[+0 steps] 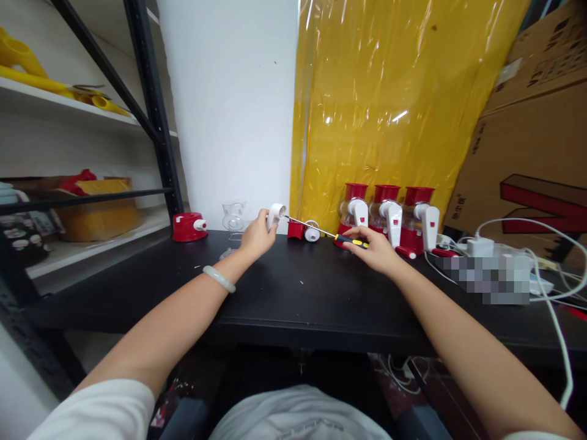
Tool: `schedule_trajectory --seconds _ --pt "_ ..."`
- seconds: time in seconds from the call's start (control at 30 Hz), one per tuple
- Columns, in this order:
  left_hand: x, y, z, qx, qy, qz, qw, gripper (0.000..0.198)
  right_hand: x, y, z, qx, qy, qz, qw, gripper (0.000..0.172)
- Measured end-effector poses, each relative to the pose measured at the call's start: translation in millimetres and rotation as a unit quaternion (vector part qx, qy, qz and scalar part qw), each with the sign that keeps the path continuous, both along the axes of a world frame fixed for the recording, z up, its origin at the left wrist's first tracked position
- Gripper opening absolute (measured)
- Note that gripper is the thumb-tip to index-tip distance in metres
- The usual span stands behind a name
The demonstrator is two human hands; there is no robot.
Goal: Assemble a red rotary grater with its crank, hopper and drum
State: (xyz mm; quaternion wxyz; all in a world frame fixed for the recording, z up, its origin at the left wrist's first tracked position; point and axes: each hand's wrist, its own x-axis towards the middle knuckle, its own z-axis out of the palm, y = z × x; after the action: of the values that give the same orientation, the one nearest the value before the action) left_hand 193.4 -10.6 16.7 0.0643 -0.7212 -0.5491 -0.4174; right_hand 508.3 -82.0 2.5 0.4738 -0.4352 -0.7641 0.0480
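My left hand (257, 237) is closed round a small white plastic part (276, 215), held just above the black table (284, 293). My right hand (373, 247) grips the yellow-and-black handle of a screwdriver (355, 242). Its thin metal shaft (307, 225) runs up and left, and the tip meets the white part. A pale bangle (219, 278) circles my left wrist. Behind the shaft lie a small red piece (296, 230) and a white round piece (312, 233).
Three red-and-white appliances (389, 217) stand in a row at the table's back. A red base (189, 227) and a clear jug (233, 217) sit at back left. White cables and a charger (479, 246) lie at right. A shelf rack (151, 110) stands left, cardboard boxes (527, 153) right.
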Motion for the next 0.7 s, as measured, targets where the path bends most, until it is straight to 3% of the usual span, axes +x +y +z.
schedule_trajectory --seconds 0.2,0.4,0.57,0.7 --pt "0 5 -1.8 -0.009 -0.026 -0.061 0.998 0.033 2 -3 7.6 -0.106 0.153 0.055 0.981 0.039" --pt "-1 8 -4.4 -0.02 -0.019 -0.088 0.996 0.032 7 -1 9.7 -0.147 0.281 0.08 0.945 0.036" --pt "-1 12 -8.1 -0.048 -0.044 -0.113 0.991 0.031 9 4 8.3 -0.138 0.354 0.111 0.918 0.037" --pt "1 11 -9.6 -0.085 -0.083 -0.147 0.982 0.028 10 8 9.3 -0.106 0.397 0.093 0.907 0.044"
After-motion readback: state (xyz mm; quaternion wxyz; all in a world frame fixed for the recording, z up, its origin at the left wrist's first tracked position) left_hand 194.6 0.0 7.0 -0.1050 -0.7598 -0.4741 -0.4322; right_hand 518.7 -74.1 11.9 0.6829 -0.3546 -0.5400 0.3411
